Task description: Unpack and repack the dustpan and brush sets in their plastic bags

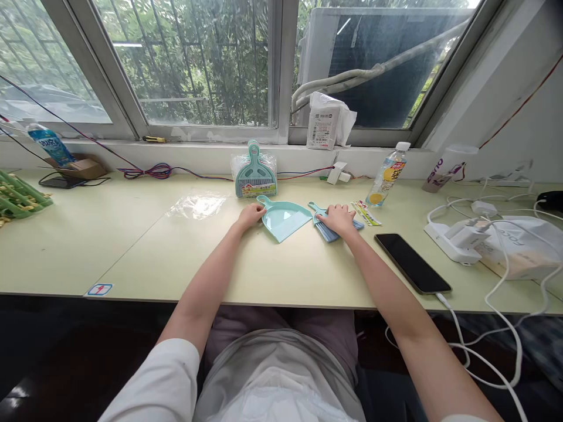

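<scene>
A small teal dustpan [284, 218] lies flat on the pale green desk [153, 246], handle pointing far left. My left hand [250, 215] rests at that handle with fingers curled on it. To the right lies a small teal brush [326, 225] with blue-grey bristles. My right hand [339, 220] lies over the brush with fingers bent down on the bristles. A second dustpan-and-brush set [255, 173], still in its clear wrapper, stands against the wall behind.
An empty clear wrapper [196, 205] lies left of the dustpan, a paper label [366, 213] right of the brush. A drink bottle [387, 174] stands further right. A black phone [412, 262] on a cable, a white power strip [453, 241] and a bag [521, 246] fill the right side.
</scene>
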A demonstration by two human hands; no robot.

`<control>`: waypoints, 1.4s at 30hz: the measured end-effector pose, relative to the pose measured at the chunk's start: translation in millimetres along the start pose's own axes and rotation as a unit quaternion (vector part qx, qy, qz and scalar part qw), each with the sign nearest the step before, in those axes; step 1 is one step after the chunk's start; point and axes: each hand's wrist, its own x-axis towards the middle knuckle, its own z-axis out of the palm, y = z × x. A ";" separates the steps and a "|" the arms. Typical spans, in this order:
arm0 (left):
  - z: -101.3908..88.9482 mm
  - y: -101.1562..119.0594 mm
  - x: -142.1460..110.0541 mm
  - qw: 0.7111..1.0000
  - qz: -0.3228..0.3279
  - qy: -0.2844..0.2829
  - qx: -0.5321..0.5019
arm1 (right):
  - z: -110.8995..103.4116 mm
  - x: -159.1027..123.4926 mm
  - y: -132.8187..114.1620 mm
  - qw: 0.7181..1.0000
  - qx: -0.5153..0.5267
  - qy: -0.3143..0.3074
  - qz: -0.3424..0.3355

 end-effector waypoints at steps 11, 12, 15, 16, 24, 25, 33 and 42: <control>13.7 26.4 -6.5 0.998 0.049 -0.029 0.026 | -8.1 6.2 18.6 0.997 0.064 0.048 0.009; 15.6 29.1 -7.0 0.996 0.068 -0.044 0.019 | -8.6 5.7 16.8 0.994 0.087 0.066 0.008; 21.8 40.9 -10.7 0.988 0.131 -0.077 0.008 | -11.0 0.0 4.5 0.987 0.136 0.079 -0.024; 23.9 46.4 -12.7 0.984 0.154 -0.084 0.013 | -11.5 -3.0 -1.1 0.986 0.141 0.071 -0.048; 25.2 77.7 -28.5 0.942 0.312 -0.062 0.109 | -3.3 -20.5 -27.4 0.977 0.105 0.027 -0.185; 23.4 75.5 -28.5 0.939 0.319 -0.033 0.126 | -2.3 -20.4 -27.1 0.976 0.110 0.028 -0.186; 28.0 43.0 -14.3 0.973 0.195 -0.017 0.120 | 2.8 -19.9 -29.3 0.969 0.146 0.033 -0.196; 28.0 53.5 -17.3 0.913 0.344 0.000 0.221 | 6.5 -16.2 -27.3 0.962 0.185 0.025 -0.202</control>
